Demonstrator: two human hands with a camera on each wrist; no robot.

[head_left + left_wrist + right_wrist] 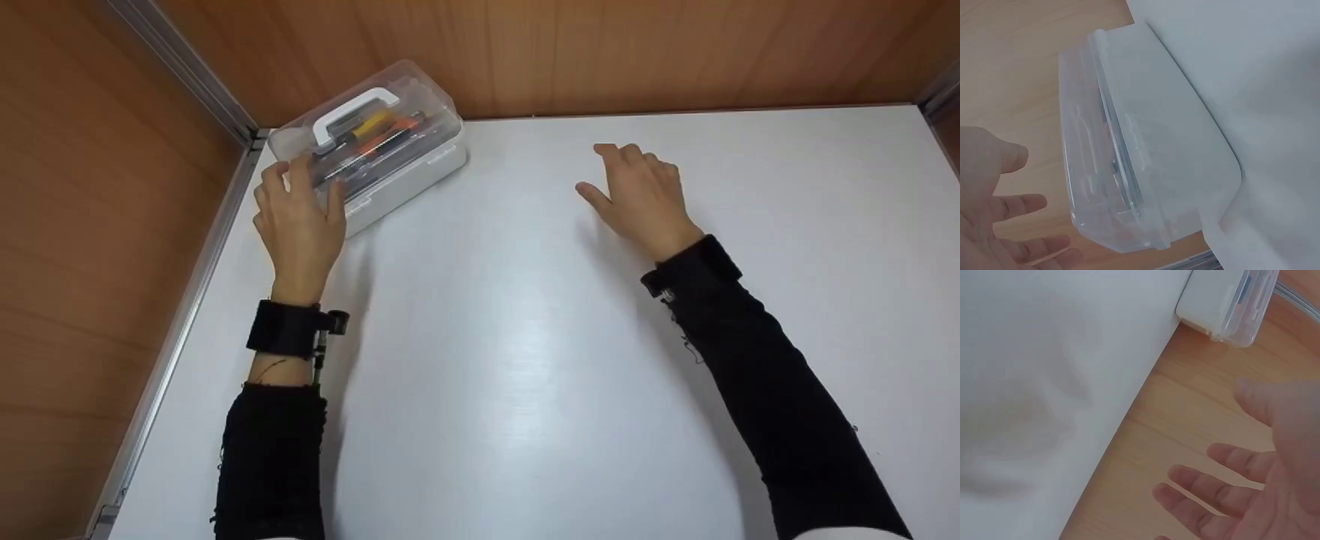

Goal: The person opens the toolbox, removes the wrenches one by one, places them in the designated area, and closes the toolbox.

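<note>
A clear plastic box (pixel 390 142) with a white handle (pixel 356 112) lies shut in the back left corner of the white table (pixel 525 337); pens or tools in black, orange and yellow show through its lid. My left hand (pixel 300 214) is at the box's near left end with fingers spread. In the left wrist view the left hand (pixel 999 219) is open beside the box (pixel 1151 157), with a small gap between them. My right hand (pixel 637 195) is flat and open over the table's middle right, holding nothing. The right wrist view shows the right hand (pixel 1252 489) with straight fingers and the box (pixel 1224 304) far off.
Wooden walls (pixel 600 52) close in the table at the back and on the left. A metal rail (pixel 187 300) runs along the left edge. Both forearms wear black sleeves and black wrist straps.
</note>
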